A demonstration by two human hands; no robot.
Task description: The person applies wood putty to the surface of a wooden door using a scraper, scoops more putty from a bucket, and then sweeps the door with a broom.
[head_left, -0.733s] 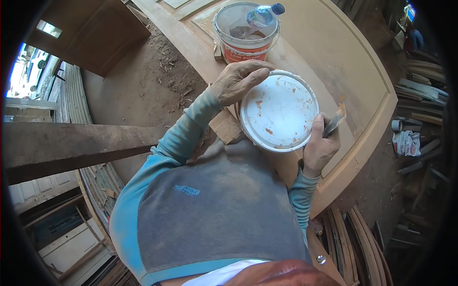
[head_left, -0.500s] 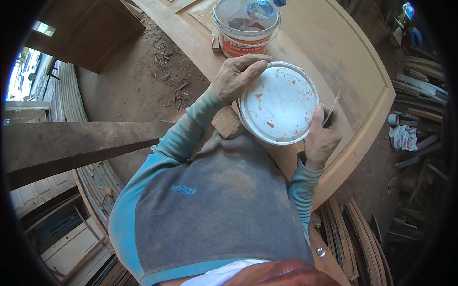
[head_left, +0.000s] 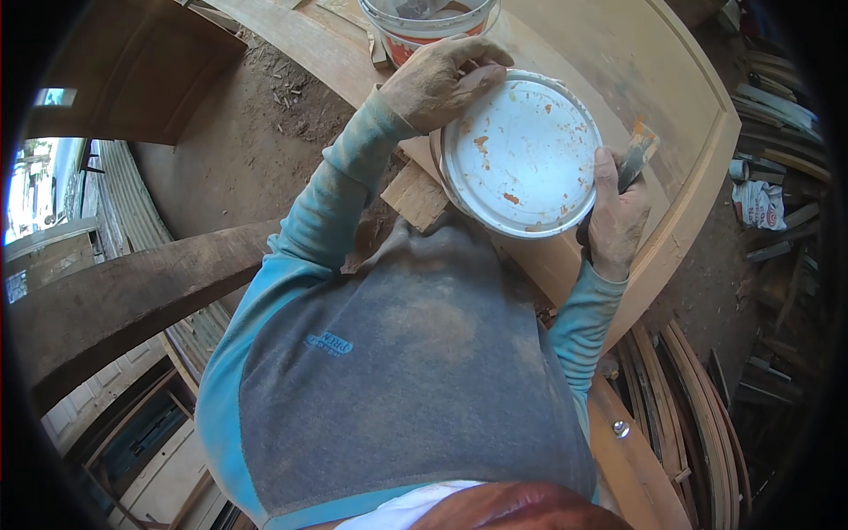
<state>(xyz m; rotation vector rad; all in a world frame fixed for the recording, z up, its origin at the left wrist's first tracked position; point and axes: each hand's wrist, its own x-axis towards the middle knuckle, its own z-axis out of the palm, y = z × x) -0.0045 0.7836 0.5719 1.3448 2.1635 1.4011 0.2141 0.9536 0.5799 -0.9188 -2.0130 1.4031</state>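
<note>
In front of my chest is a round white lid (head_left: 521,155), flecked with orange-brown residue; a rim shows below its left edge, but what lies beneath is hidden. My left hand (head_left: 446,84) is at its upper left, fingers curled and thumb pressed by the rim. Closed at the lid's right edge, my right hand (head_left: 617,212) has its thumb on the rim. That same hand grips a putty knife (head_left: 634,159), its orange-smeared blade pointing up and away. Just beyond my left hand stands a white and red bucket (head_left: 397,51), cut off by the upper edge.
A large wooden panel (head_left: 609,62) with a raised border lies under the bucket and lid. By my left forearm is a wood block (head_left: 415,196). A thick beam (head_left: 150,296) crosses at left. Stacked boards (head_left: 680,406) stand at lower right, scrap wood and a white bag (head_left: 758,205) farther right.
The putty knife has turned so its flat blade shows. My left fingers, stretched out before, have curled near the lid's rim. The whole view has shifted, with the bucket now higher and partly cut off.
</note>
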